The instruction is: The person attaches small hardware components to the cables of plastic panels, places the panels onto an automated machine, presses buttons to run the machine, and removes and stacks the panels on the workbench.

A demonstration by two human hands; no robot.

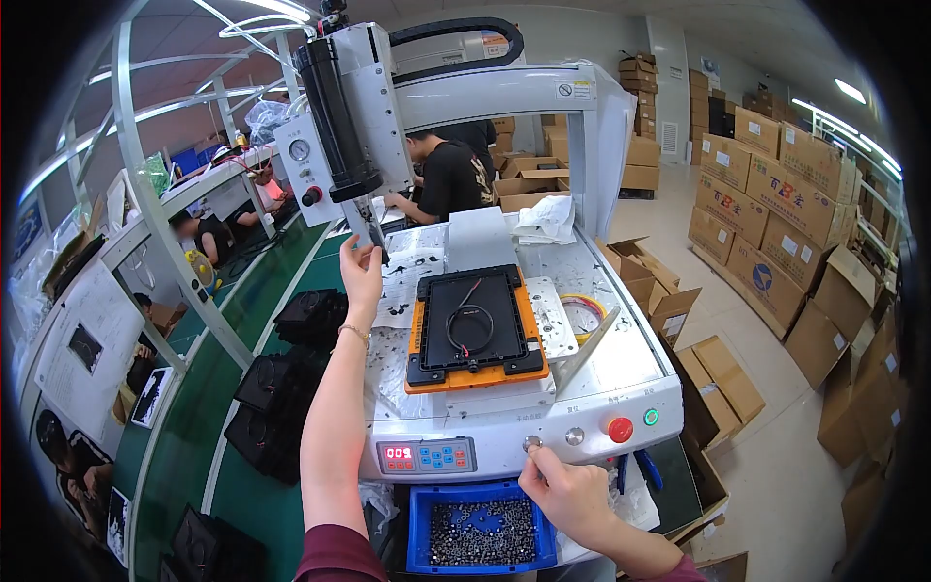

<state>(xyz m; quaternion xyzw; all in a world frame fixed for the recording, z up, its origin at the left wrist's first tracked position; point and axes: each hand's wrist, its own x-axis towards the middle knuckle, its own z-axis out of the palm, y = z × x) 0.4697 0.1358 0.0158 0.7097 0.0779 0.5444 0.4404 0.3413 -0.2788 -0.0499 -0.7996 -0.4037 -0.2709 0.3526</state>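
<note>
My left hand (pixel 362 272) is raised beside the lower end of a black dispensing cylinder (pixel 335 121), close to its nozzle (pixel 369 218). Its fingers are apart and bent; contact with the nozzle cannot be made out. My right hand (pixel 567 495) is curled at the machine's front panel, a fingertip at a round metal push button (pixel 531 442). Between the hands, a black rectangular housing (pixel 451 354) lies in an orange fixture (pixel 531 325) on the machine bed. A coiled black cable (pixel 491 335) with reddish ends rests on the housing.
A red emergency button (pixel 620 430), a green-ringed button (pixel 652 417) and a keypad display (pixel 425 455) line the panel. Below stands a blue bin (pixel 419 533) of small metal parts. Black cases (pixel 267 383) sit on the green bench at left. Cartons (pixel 766 213) are stacked at right; people sit behind.
</note>
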